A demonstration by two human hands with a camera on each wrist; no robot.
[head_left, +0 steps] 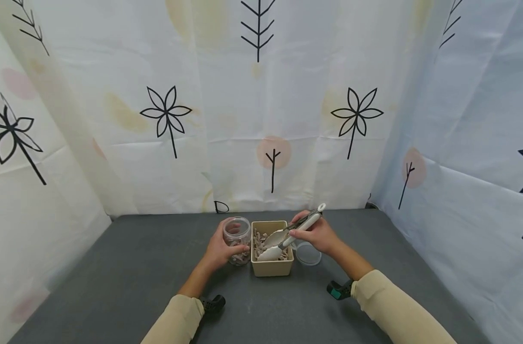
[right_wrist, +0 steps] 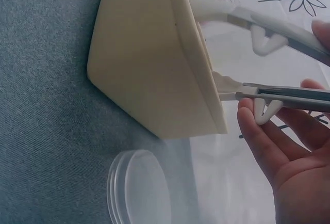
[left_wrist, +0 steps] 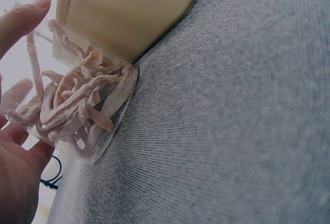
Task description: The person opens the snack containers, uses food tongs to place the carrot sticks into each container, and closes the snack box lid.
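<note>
My left hand [head_left: 219,248] is curled round a clear jar [head_left: 237,228] that stands on the grey table. Pale, powdery strips [left_wrist: 85,97] lie in the jar's lower part, as the left wrist view shows. Touching or very near it on the right is a cream bin [head_left: 272,269] holding more such strips [head_left: 261,236]. In my right hand [head_left: 321,235] I grip white-and-grey tongs [head_left: 303,230] by the handles. Their two spread heads point down into the bin, over the strips. Whether the heads hold a strip, I cannot tell.
A round clear lid [head_left: 309,254] lies on the grey table [head_left: 158,286] just right of the bin. Behind and at both sides hangs a white patterned cloth [head_left: 218,167]. Each wrist wears a dark strap [head_left: 340,290].
</note>
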